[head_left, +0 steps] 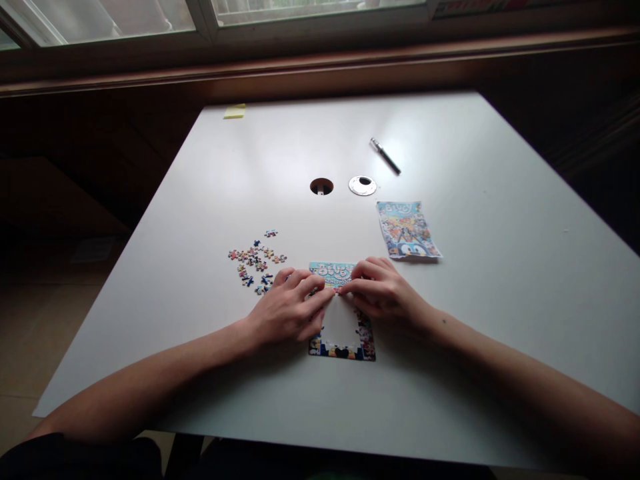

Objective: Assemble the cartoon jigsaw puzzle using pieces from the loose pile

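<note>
A partly joined jigsaw puzzle (342,354) lies flat near the front of the white table, its border and top rows in place around a bare middle. My left hand (295,305) rests over its left edge, fingers apart, index fingertip pressing just below the title rows. From the other side, my right hand (383,288) has its fingers pinched at a small reddish puzzle piece (337,291) at the lower edge of those rows. The two index fingertips nearly meet there. Both hands hide parts of the puzzle's sides. Loose puzzle pieces (255,260) are scattered left of my left hand.
A creased picture sheet (409,230) lies right of the puzzle. Farther back are a black pen (385,157), a round cable hole (321,186) and its silver cover (362,185). Yellow sticky notes (235,111) sit at the far left corner of the white table (280,153).
</note>
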`<action>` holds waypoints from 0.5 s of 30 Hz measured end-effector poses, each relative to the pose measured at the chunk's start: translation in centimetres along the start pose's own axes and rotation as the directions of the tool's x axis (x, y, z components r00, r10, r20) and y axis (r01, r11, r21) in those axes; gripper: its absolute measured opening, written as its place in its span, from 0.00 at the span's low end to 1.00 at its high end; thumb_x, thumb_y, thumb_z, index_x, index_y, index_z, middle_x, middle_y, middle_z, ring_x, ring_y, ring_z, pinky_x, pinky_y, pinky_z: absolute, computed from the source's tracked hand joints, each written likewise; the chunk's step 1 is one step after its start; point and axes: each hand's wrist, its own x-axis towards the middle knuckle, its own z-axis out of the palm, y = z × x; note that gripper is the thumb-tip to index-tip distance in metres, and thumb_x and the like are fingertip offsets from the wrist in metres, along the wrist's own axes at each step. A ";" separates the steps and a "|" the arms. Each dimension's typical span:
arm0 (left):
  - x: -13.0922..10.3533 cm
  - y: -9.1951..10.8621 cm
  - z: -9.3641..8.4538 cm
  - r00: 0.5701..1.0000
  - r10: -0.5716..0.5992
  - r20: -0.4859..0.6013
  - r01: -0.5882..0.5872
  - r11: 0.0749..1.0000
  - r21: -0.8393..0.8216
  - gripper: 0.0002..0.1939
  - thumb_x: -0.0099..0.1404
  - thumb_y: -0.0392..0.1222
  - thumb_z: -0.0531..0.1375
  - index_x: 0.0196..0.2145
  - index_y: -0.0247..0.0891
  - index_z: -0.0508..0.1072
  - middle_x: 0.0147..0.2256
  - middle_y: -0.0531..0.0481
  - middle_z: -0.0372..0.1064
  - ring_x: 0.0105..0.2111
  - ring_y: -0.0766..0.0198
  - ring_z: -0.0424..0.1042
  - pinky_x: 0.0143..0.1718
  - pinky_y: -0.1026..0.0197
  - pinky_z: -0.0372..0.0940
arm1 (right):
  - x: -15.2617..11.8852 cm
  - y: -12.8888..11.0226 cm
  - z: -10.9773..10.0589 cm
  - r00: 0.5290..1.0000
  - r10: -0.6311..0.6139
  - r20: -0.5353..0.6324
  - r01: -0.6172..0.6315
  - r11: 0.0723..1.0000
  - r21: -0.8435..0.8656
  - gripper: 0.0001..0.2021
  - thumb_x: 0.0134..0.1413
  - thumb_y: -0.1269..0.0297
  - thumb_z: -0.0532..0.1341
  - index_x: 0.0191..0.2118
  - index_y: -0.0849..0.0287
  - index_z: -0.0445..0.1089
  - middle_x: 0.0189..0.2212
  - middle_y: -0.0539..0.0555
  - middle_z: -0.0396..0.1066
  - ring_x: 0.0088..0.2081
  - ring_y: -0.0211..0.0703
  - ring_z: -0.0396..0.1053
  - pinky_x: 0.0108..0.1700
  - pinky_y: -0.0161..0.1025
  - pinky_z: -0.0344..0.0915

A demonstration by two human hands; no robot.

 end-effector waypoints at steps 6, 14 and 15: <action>0.0 -0.1 0.0 0.998 0.049 0.027 -0.048 0.998 -0.034 0.23 0.68 0.40 0.52 0.60 0.37 0.63 0.57 0.43 0.66 0.57 0.52 0.60 0.56 0.47 0.53 | 0.1 -0.1 -0.1 0.999 -0.048 0.011 0.048 0.999 -0.006 0.11 0.56 0.78 0.56 0.39 0.58 0.73 0.42 0.59 0.67 0.44 0.50 0.62 0.47 0.48 0.63; -0.1 -0.1 -0.1 0.999 0.035 0.041 -0.034 0.999 -0.033 0.24 0.69 0.41 0.52 0.62 0.38 0.61 0.56 0.43 0.67 0.56 0.51 0.61 0.56 0.47 0.52 | 0.2 0.1 -0.1 0.998 -0.046 0.032 0.045 0.997 0.057 0.13 0.59 0.78 0.54 0.41 0.56 0.71 0.41 0.57 0.71 0.44 0.48 0.63 0.48 0.47 0.63; -0.1 -0.1 -0.1 0.999 0.034 0.043 -0.032 0.999 -0.035 0.24 0.69 0.41 0.52 0.62 0.38 0.62 0.56 0.43 0.67 0.56 0.51 0.61 0.56 0.47 0.52 | 0.2 0.1 -0.1 0.998 -0.046 0.032 0.044 0.997 0.059 0.13 0.59 0.78 0.54 0.42 0.56 0.71 0.41 0.57 0.71 0.44 0.48 0.63 0.48 0.48 0.63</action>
